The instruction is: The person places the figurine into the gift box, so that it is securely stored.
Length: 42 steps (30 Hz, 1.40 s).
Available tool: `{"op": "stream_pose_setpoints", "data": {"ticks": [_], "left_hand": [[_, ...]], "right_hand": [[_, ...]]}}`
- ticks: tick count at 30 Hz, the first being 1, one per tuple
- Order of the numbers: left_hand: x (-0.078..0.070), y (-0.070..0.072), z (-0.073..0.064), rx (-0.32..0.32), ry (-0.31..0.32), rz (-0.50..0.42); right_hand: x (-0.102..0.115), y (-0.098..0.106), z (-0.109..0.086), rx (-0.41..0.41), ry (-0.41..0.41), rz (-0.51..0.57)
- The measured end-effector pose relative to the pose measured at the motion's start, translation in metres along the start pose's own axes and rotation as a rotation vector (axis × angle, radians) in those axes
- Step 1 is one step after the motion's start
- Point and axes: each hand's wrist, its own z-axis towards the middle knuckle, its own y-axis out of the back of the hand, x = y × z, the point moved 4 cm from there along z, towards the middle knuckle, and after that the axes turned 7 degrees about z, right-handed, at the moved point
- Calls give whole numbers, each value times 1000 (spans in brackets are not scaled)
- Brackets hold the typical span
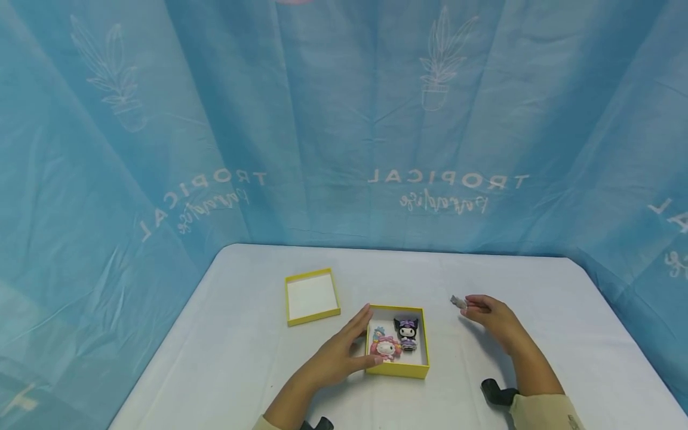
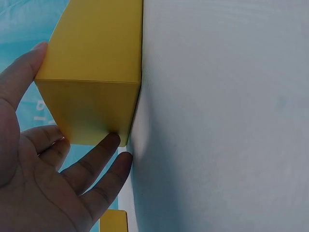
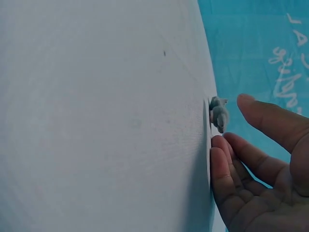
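A yellow square box (image 1: pixel 398 371) with a white inside stands uncovered on the table. In it lie a pink character figurine (image 1: pixel 386 348) and a black-and-purple one (image 1: pixel 407 333). My left hand (image 1: pixel 335 357) spans the box's left side, thumb over the front rim. The left wrist view shows its fairly straight fingers against the yellow wall (image 2: pixel 91 108). To the right, a small grey figurine (image 1: pixel 457 301) lies on the table, also visible in the right wrist view (image 3: pixel 219 115). My right hand (image 1: pixel 494 319) has its fingertips right beside it, thumb and fingers apart.
A shallow yellow lid (image 1: pixel 314 318), white inside up, lies behind and left of the box. The table (image 1: pixel 242 346) has a white cover. Blue printed curtains (image 1: pixel 344 119) hang behind and at both sides.
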Motion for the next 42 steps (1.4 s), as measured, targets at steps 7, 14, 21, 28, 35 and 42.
{"op": "stream_pose_setpoints", "data": {"ticks": [7, 14, 21, 28, 35, 42], "left_hand": [[2, -1, 0, -5, -15, -13], [2, 0, -1, -8, -12, -14], [2, -1, -1, -9, 1, -19], [2, -2, -1, -10, 14, -9], [1, 0, -2, -10, -4, -24], [1, 0, -2, -12, -2, -24]], "right_hand": [[2, 1, 7, -25, -19, -35], [4, 1, 12, -34, -46, -56], [3, 2, 16, -49, -71, -72], [7, 0, 18, -65, -78, -74], [7, -1, 20, -69, -72, -86], [5, -1, 21, -66, -76, -89]]}}
